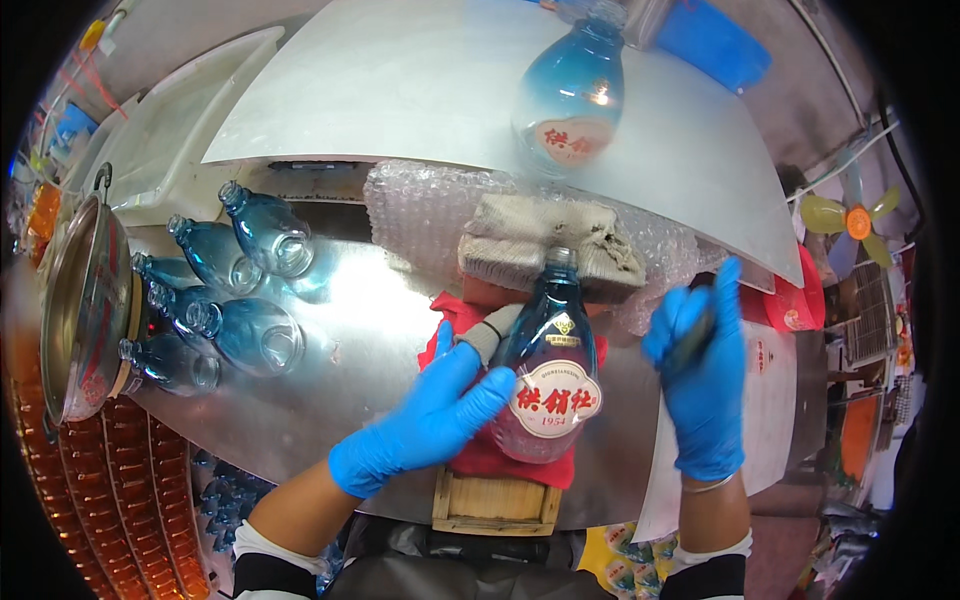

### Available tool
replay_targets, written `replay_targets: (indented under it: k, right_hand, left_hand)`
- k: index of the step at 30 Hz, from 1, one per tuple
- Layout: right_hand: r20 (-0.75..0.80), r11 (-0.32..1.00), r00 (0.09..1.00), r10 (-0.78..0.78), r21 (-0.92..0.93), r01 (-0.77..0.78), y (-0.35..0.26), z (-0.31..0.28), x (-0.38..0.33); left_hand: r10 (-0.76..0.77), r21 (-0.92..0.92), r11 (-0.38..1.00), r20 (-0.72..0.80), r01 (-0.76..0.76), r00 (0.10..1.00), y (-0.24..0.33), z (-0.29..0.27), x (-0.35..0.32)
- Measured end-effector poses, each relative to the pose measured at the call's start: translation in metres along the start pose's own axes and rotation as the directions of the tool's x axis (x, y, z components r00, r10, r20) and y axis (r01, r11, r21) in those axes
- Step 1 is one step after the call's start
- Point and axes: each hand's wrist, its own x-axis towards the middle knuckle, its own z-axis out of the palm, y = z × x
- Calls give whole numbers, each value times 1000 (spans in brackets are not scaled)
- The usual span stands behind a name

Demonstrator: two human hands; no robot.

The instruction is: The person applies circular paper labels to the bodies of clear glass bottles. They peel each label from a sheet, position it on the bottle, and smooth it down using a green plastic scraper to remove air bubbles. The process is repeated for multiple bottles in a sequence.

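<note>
A blue glass bottle (545, 335) with a round cream label lies with its base toward me. It rests on a red cloth (560, 472) over a wooden block (497, 503), its neck against a folded beige cloth (545, 240). My left hand (425, 420), in a blue glove, holds the bottle's left side, thumb against the glass. A grey pad (488, 335) shows beside its fingers. To the right of the bottle, my gloved right hand (700, 380) is closed around a small dark object (688, 345), too blurred to name.
Several clear blue bottles (262, 335) lie at the left beside a metal bowl (75, 310). Bubble wrap (420, 215) lies behind the folded cloth. Another labelled bottle (570, 95) stands on the raised pale board (400, 80). A small fan (858, 222) is at the far right.
</note>
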Motion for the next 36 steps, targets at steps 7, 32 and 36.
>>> replay_targets:
  k: [7,32,36]
  right_hand:
    - [-123,815,986,116,-556,-165,46,29,-23]
    - [-69,943,981,180,-273,-192,63,22,-27]
    - [-56,938,983,175,-295,-183,65,11,-28]
  left_hand:
    - [29,104,994,25,-31,999,3,2,6]
    - [-29,-51,998,-7,28,1000,-19,3,3]
    - [-53,-140,989,-42,46,998,-22,6,1]
